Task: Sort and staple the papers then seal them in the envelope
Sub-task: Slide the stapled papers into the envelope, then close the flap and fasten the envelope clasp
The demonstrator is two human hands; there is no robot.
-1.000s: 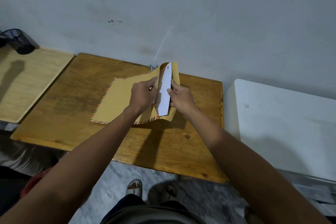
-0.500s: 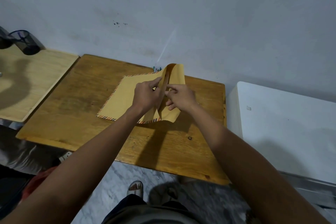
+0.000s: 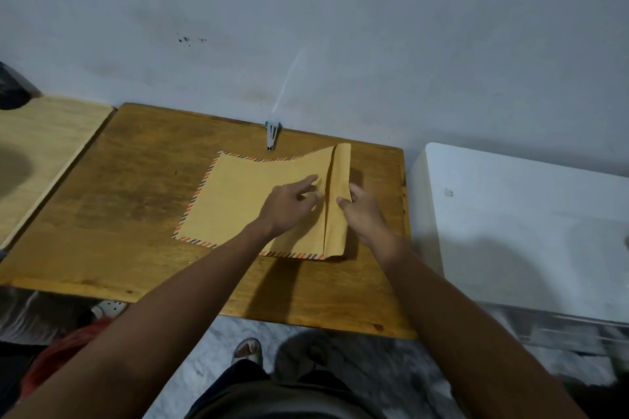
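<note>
The large brown paper envelope with a red-and-black striped border [image 3: 252,201] lies flat on the worn wooden tabletop [image 3: 129,207], its open end toward the person's right, where the plain brown flap [image 3: 338,201] stands half raised along its crease. A second ago a white sheet stood in the envelope's mouth between the two hands; now no white shows at all, so the papers appear to have slid fully inside. That would leave only the sealing step. The left hand [image 3: 289,204] lies on the envelope body with fingers spread and fairly straight, pressing it down just beside the crease. The right hand [image 3: 360,211] has its fingers curled round the flap's outer edge, gripping it as if to fold it over. The hands are close but not touching, the crease between them. A small stapler with green trim [image 3: 272,134] rests at the tabletop's far edge by the wall, untouched
</note>
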